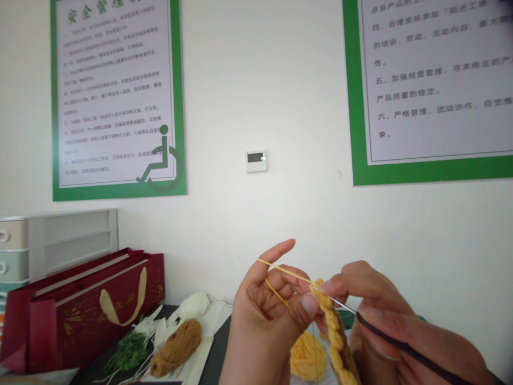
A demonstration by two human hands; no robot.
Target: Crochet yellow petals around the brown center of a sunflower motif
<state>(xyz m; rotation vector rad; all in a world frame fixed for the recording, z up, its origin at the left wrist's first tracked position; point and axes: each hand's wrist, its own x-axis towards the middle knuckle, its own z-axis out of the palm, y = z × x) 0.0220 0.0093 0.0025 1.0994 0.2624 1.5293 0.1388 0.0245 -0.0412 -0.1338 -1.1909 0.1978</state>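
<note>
My left hand [276, 299] pinches the top edge of a yellow crocheted piece [334, 337], with its index finger raised and yellow yarn [286, 268] looped over it. In my right hand [385, 305] is a crochet hook [401, 345] with a dark handle and a silver shaft. The hook's tip meets the top of the piece near my left thumb. A ball of yellow yarn [308, 355] lies below, partly hidden by my left hand and the crocheted piece.
Dark red gift bags [92, 315] stand at the left before a drawer unit [72, 240]. Beside them lie green yarn [127, 353], brown yarn [177, 347] and white yarn [194, 306]. Green-framed posters [112, 101] and a small white panel [256, 161] are on the wall.
</note>
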